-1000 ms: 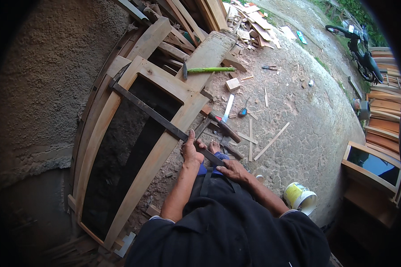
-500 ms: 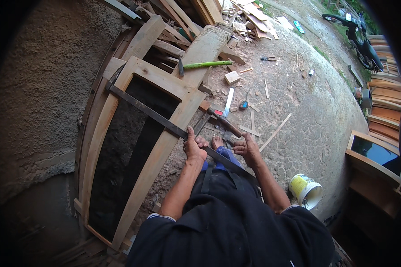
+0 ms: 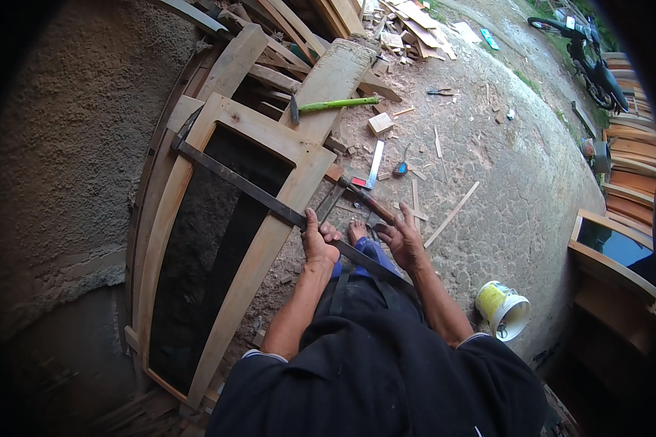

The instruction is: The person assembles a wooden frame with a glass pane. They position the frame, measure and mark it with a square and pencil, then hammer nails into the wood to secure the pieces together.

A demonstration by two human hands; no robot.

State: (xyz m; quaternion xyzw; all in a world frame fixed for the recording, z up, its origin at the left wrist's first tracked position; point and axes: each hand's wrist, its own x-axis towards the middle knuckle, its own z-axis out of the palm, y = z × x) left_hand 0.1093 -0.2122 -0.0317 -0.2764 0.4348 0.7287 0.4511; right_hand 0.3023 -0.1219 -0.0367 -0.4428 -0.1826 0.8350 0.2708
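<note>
A long dark metal bar clamp (image 3: 233,177) lies across a wooden frame (image 3: 259,291) with a dark panel in it. My left hand (image 3: 318,242) is closed around the clamp's bar, just past the frame's right edge. The clamp's wooden handle (image 3: 372,202) slants down toward my right hand (image 3: 404,240). That hand is at the handle's end, its fingers apart and not wrapped round it; whether they touch it is hard to tell. A small wood block (image 3: 334,172) sits between the frame's edge and the clamp's screw end.
A green-handled hammer (image 3: 335,105) rests on a thick plank. On the ground lie a try square (image 3: 375,166), a tape measure (image 3: 400,169), pliers (image 3: 442,92) and wood offcuts. A white bucket (image 3: 514,319) stands at right; a rough wall (image 3: 80,146) bounds the left.
My right hand has shifted slightly up and left at the handle's end, its fingers spreading more. My left hand stays on the bar.
</note>
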